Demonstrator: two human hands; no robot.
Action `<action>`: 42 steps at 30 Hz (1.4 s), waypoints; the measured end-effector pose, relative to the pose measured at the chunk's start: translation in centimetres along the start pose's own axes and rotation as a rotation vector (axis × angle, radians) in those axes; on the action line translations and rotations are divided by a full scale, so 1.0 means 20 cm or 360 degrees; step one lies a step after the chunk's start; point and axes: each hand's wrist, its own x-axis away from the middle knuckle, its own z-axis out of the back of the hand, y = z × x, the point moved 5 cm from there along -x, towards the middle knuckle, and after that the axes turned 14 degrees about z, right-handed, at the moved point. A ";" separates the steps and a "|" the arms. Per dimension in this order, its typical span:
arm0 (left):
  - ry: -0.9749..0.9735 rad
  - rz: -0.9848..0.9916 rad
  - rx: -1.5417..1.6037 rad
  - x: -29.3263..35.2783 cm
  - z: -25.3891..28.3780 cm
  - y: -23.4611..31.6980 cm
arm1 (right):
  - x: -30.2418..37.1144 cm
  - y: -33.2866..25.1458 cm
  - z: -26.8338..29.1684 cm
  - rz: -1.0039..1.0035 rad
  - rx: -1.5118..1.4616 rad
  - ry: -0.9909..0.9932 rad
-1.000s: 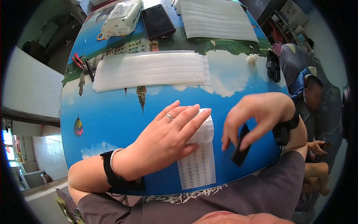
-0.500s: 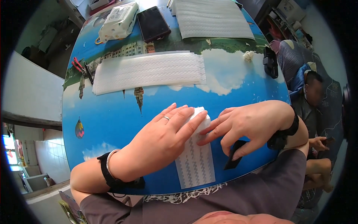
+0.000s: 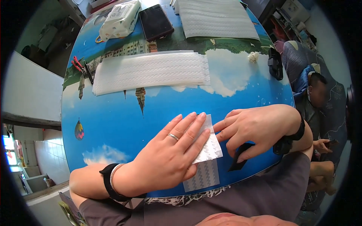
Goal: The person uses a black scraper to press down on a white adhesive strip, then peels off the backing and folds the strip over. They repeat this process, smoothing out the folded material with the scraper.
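The table wore a print of blue sky, clouds and buildings. By the middle of its near edge lay a folded white sheet, the left hand flat over it, fingers outstretched and close together. The right hand pinched a black flat piece, fingertips at the sheet's right side. Beyond the right edge a person sat against a grey patterned seat; a white panel stood past the left edge.

A home, I judge from afar, picture-printed desk, grey patterned sofa right of the desk, person seated there, tiled floor left of it, cluttered shelf beyond its far-right corner.
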 end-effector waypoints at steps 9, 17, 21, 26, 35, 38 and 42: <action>-0.0073 0.0076 0.0080 0.02 -0.06 0.02 | 0.00 -0.01 0.00 -0.0011 0.0039 0.0060; 0.0010 0.0112 0.0094 0.01 -0.10 0.01 | 0.00 -0.01 0.00 -0.0054 0.0067 0.0079; 0.0086 0.0114 0.0030 0.00 -0.09 0.00 | 0.01 -0.01 0.01 -0.0086 0.0094 0.0101; 0.0095 0.0127 -0.0013 0.00 -0.09 0.00 | 0.01 0.00 0.01 -0.0094 0.0105 0.0105; 0.0064 0.0152 0.0098 -0.03 -0.08 -0.02 | 0.03 -0.02 0.05 -0.0014 0.0148 0.0152; 0.0044 0.0162 0.0109 -0.03 -0.08 -0.03 | 0.09 0.03 0.17 -0.0299 -0.0311 0.0493; 0.0050 0.0111 0.0045 -0.03 -0.10 -0.03 | 0.12 0.17 0.21 -0.0423 0.0012 0.1663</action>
